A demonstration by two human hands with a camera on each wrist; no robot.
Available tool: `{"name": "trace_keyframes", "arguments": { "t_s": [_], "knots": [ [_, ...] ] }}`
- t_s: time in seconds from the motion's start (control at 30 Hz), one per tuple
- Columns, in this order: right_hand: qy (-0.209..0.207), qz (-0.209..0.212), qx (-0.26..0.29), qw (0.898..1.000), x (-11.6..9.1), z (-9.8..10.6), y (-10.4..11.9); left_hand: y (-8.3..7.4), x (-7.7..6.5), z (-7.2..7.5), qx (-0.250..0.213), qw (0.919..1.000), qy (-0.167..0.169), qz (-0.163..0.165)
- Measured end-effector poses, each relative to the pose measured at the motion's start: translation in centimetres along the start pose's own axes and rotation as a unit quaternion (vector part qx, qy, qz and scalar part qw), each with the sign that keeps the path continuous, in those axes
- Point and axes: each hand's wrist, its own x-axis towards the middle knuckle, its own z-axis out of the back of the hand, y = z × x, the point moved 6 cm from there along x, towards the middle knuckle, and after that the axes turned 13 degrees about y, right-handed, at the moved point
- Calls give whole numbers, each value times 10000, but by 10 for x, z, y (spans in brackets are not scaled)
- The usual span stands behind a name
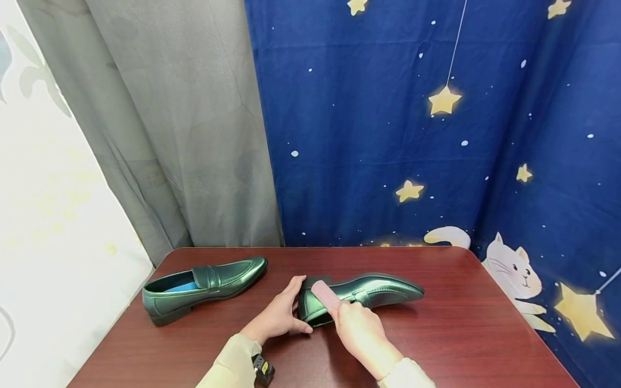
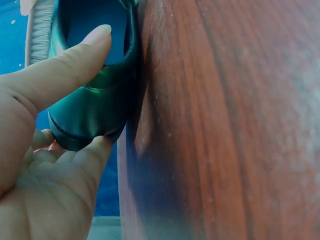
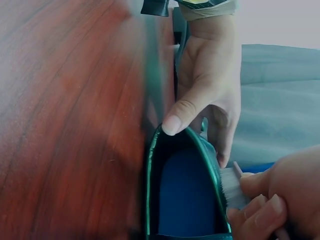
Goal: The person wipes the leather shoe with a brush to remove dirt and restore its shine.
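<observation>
A shiny dark green loafer [image 1: 390, 290] lies tipped on its side, its opening turned toward me and its toe pointing right. My left hand [image 1: 277, 317] grips it by the heel [image 2: 90, 117], the thumb at the rim of the opening and the fingers around the back. In my right hand [image 1: 359, 330] is a pink brush [image 1: 325, 295], held over the upward-facing side of the shoe behind the strap. Its pale bristles [image 3: 232, 187] meet the shoe's outer wall in the right wrist view. The blue insole [image 3: 185, 197] shows inside.
A matching green loafer [image 1: 233, 276] stands upright on the left of the reddish-brown table [image 1: 461, 334], its toe pointing right. Behind the table hang a grey curtain [image 1: 194, 134] and a blue star-patterned curtain [image 1: 368, 118].
</observation>
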Motion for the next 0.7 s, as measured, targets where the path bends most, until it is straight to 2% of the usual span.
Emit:
{"name": "trace_keyframes", "arguments": {
  "t_s": [0.17,0.43,0.7],
  "knots": [
    [82,-114,4,9999,1,6,-3,0,-1,0,12,10000,10,19],
    [-97,-230,-18,9997,0,15,-14,0,-1,0,9,10000,33,-1],
    [4,-390,141,9991,-2,21,-28,-1,0,0,-17,10000,53,-8]
  ]
}}
